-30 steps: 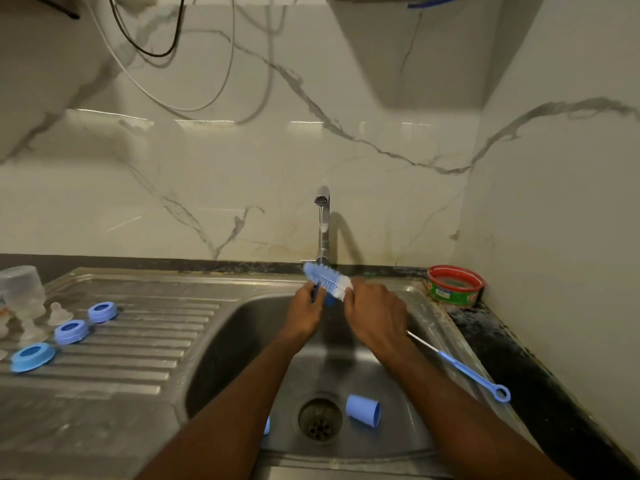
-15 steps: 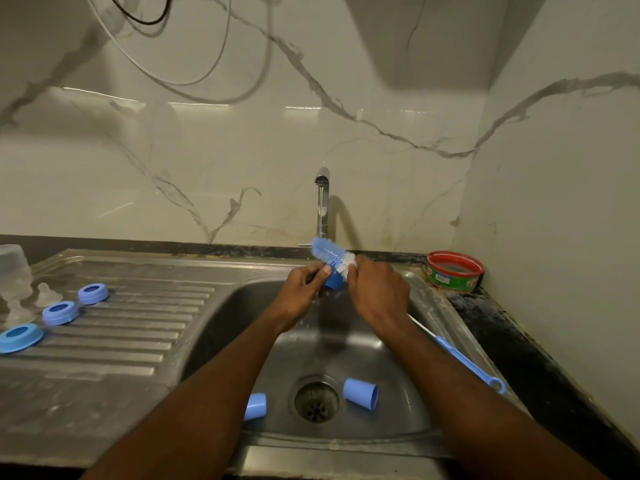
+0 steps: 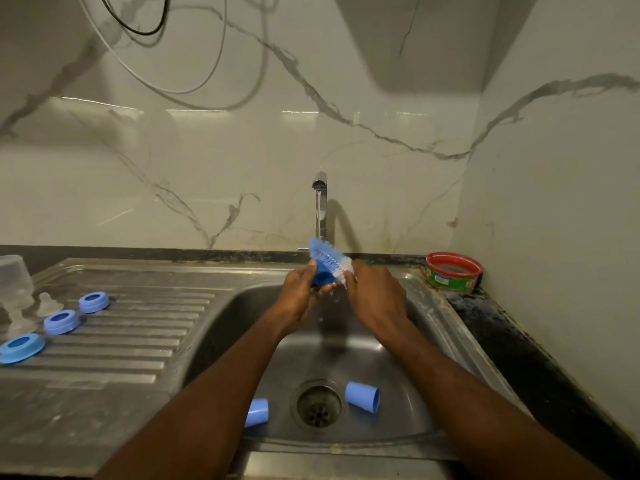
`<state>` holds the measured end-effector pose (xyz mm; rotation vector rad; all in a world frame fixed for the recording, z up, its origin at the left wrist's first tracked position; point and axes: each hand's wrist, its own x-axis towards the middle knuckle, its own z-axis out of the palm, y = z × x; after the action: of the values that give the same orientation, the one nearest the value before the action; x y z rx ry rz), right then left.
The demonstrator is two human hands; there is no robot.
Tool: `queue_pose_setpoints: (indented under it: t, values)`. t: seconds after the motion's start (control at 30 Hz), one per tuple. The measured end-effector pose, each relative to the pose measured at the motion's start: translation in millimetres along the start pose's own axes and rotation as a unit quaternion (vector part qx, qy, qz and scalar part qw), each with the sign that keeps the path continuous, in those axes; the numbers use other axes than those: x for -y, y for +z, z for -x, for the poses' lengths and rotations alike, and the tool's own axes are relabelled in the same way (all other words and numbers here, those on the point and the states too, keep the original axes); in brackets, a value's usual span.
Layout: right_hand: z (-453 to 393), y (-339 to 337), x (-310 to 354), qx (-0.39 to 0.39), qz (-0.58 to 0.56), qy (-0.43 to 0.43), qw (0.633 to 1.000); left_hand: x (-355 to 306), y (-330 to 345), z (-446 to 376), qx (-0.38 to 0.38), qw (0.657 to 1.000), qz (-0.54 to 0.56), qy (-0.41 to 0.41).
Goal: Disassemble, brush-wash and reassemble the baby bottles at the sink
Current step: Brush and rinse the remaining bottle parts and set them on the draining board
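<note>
on your drainboard (image 3: pixel 114 344) sit three blue rings (image 3: pixel 61 321), beside clear bottle parts (image 3: pixel 15 282) cut off at the frame's edge. over the sink (image 3: pixel 429 306), your left hand (image 3: pixel 300 296) grips a blue cap (image 3: pixel 321 279), mostly hidden. your right hand (image 3: pixel 377 299) clamps the brush (image 3: pixel 327 256), handle hidden. two caps (image 3: pixel 362 399) lie by the drain.

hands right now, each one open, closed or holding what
Left hand: holds a small blue plastic cap.
Right hand: grips the blue-and-white bristled bottle brush.
</note>
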<state>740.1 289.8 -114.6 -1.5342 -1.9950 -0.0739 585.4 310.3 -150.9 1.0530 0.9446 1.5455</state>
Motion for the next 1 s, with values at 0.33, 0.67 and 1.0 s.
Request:
queue_pose_setpoints:
  t: [0.33, 0.67, 1.0]
  values:
    - [-5.2, 2.6, -9.1, 0.007, -0.017, 0.052, 0.998, -1.3, -4.8, 1.6, 0.055, 0.997, 0.026, -0.037]
    - [-2.8, 1.9, 3.0, 0.006, -0.002, 0.055, 0.998, 3.9, -7.8, -1.0, 0.004, 0.998, -0.063, 0.015]
    - [-6.3, -5.0, -4.2, 0.03, 0.064, -0.05, 0.996, 6.2, -29.0, -3.9, -0.037, 0.97, -0.226, 0.078]
